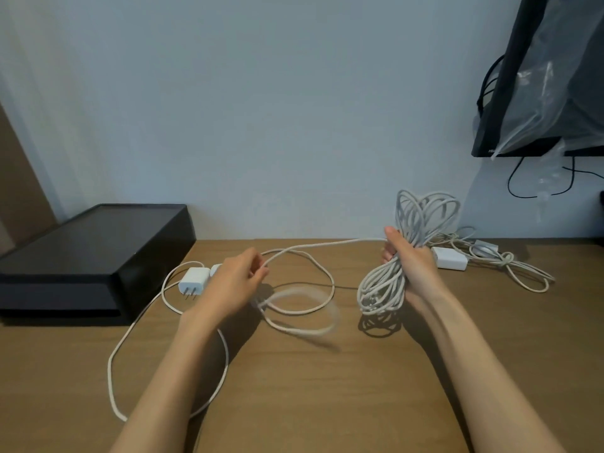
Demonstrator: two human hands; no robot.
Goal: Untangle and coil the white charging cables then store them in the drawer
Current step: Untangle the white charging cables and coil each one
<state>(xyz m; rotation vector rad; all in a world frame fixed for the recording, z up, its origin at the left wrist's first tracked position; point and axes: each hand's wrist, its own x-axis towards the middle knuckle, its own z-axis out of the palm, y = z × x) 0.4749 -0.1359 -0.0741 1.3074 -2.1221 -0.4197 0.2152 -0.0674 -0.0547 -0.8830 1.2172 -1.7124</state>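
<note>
Coil: white braided cord in many long loops, held upright over the table's right half; cinched at the waist so the loops cannot spill.
Right hand: fingers clenched round the coil's middle, thumb on top.
Loose run: strung leftward from the coil; slack loops sprawled on the wood, one blurred.
Left hand: pinching the run, probably to feed the next wrap.
Plug: glossy white block with two prongs, just left of that hand.
Second cable: knotted, far right beside a white adapter, untouched.
Black box: matte, far left; drawer not identifiable.
Table: brown wood grain.
</note>
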